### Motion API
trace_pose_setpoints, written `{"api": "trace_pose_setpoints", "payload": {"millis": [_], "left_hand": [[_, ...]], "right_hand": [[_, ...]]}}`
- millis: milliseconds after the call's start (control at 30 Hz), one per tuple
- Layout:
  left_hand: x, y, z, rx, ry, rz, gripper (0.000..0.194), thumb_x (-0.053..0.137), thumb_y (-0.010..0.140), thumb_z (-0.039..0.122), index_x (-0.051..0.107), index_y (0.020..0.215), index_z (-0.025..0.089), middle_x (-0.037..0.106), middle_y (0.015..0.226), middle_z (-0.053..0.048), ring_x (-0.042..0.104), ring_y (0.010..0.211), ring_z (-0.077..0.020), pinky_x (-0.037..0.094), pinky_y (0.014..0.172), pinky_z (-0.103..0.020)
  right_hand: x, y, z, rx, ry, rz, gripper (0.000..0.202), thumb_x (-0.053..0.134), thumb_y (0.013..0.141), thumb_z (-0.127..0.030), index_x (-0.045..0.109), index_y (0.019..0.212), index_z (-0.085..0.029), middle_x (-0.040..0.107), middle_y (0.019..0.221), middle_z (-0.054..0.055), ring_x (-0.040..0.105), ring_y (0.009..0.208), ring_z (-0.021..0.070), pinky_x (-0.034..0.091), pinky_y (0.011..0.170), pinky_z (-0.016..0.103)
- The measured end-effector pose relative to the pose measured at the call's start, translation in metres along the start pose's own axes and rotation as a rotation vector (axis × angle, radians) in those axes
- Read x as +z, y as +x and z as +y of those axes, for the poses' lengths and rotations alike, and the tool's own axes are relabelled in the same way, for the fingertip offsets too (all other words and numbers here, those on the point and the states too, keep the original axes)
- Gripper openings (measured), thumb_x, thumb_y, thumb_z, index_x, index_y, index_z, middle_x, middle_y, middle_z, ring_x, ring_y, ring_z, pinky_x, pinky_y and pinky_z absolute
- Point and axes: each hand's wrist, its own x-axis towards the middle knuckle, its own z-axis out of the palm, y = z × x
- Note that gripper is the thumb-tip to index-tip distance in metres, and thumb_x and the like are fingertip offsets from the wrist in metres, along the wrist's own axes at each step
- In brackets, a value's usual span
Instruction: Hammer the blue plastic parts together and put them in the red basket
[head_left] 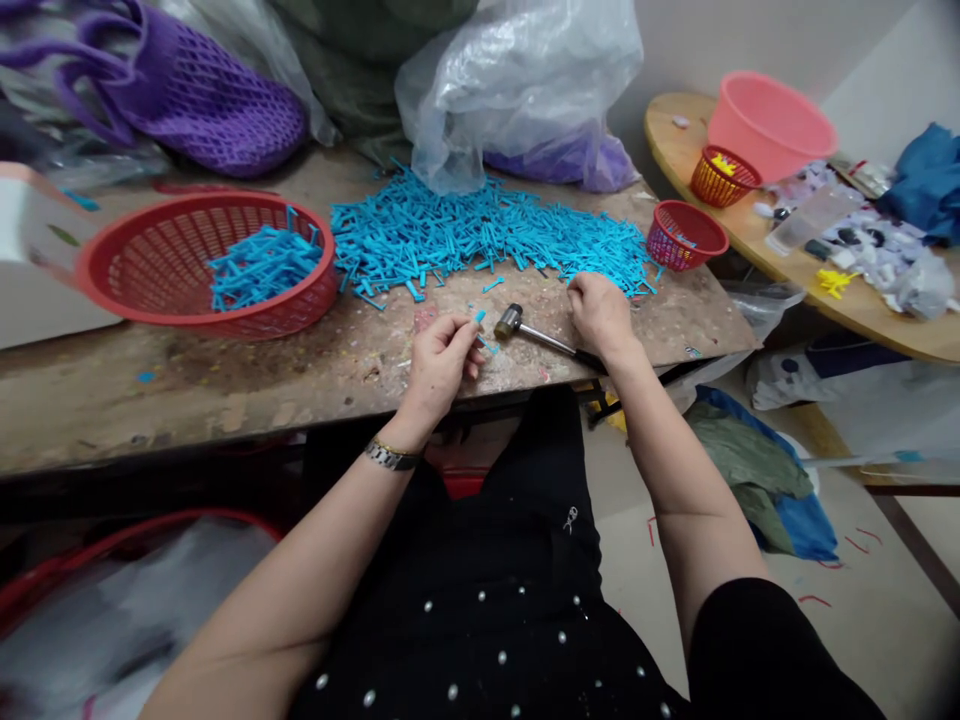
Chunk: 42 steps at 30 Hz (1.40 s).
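Note:
My left hand (444,365) is closed around a small blue plastic piece (480,317), which sticks up between thumb and finger over the bench edge. My right hand (598,312) is at the lower right edge of a wide pile of blue plastic pieces (480,225), its fingers pressed together; whatever they hold, if anything, is hidden. Between the hands a small hammer (544,338) lies on the wooden bench (262,390), its head toward my left hand and its handle end near my right wrist.
On the bench's left stands a red basket (142,300) partly filled with blue pieces (262,265). A small red basket (686,240) sits right of the pile. Plastic bags (525,80) and a purple mesh bag (217,110) lie behind. A round table (675,130) holds a pink basin (772,120).

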Motion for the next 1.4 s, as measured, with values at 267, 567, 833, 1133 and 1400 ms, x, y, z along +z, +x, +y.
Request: {"api": "trace_pose_setpoints", "payload": {"millis": [267,567,833,1133,1400], "left_hand": [[-0.001,-0.001,-0.004,0.033,-0.018,-0.017,0.026,0.076,0.084,0.039,0.064,0.076,0.018,0.061,0.057,0.003,0.055,0.044,-0.0068,0.041,0.038,-0.015],[-0.004,0.000,-0.006,-0.007,-0.130,-0.010,0.027,0.080,0.081,0.040,0.064,0.077,0.018,0.060,0.057,0.004,0.056,0.045,-0.0064,0.040,0.038,-0.015],[-0.006,0.000,-0.002,-0.026,-0.209,-0.035,0.028,0.082,0.079,0.038,0.065,0.078,0.016,0.061,0.056,0.003,0.057,0.046,-0.0071,0.041,0.039,-0.015],[-0.014,0.005,0.009,-0.216,-0.365,-0.060,0.020,0.080,0.082,0.025,0.063,0.077,0.016,0.068,0.075,0.001,0.063,0.055,-0.0057,0.045,0.045,-0.014],[-0.020,0.002,0.011,-0.414,-0.525,-0.232,0.014,0.078,0.084,0.018,0.064,0.085,0.017,0.077,0.088,-0.003,0.068,0.065,-0.0073,0.047,0.048,-0.013]], "right_hand": [[0.009,0.019,-0.039,-0.134,0.083,-0.054,0.029,0.045,0.099,-0.019,0.073,0.107,-0.016,0.074,0.112,0.012,0.064,0.105,0.0266,0.044,0.089,0.034],[0.030,0.041,-0.096,-0.263,-0.039,-0.146,0.028,0.050,0.099,-0.021,0.067,0.120,-0.016,0.071,0.123,0.016,0.065,0.112,0.0305,0.049,0.093,0.039],[0.039,0.047,-0.094,-0.221,-0.061,-0.167,0.037,0.038,0.099,-0.011,0.070,0.116,-0.014,0.074,0.117,0.018,0.068,0.106,0.0288,0.049,0.090,0.038],[0.012,0.018,-0.075,-0.105,0.903,-0.161,0.014,0.055,0.086,-0.015,0.055,0.074,-0.021,0.066,0.072,-0.002,0.057,0.064,0.0121,0.046,0.065,0.023],[0.003,-0.037,-0.064,0.107,1.625,-0.434,0.047,0.090,0.061,-0.050,0.056,0.078,-0.021,0.066,0.071,-0.005,0.053,0.058,0.0053,0.043,0.057,0.016]]}}
